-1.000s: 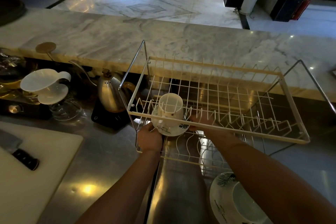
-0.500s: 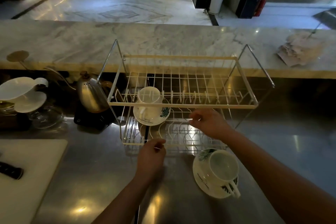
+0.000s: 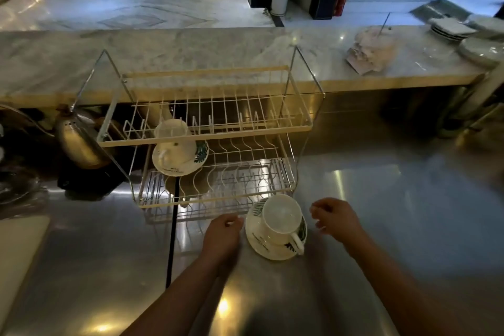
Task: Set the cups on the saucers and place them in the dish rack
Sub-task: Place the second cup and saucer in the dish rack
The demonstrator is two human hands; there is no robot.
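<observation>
A two-tier white wire dish rack stands on the steel counter. On its upper tier at the left sits a white cup on a leaf-patterned saucer. A second white cup rests on its saucer on the counter just in front of the rack's right end, handle toward me. My left hand hovers just left of that saucer, fingers curled and empty. My right hand is a little to its right, fingers apart and holding nothing.
A metal gooseneck kettle stands left of the rack. A white cutting board lies at the near left. A raised marble ledge runs behind, with papers and stacked plates at the right.
Both hands let go of the cup and saucer in the rack and drew back toward me. They now flank the second cup and saucer on the counter.
</observation>
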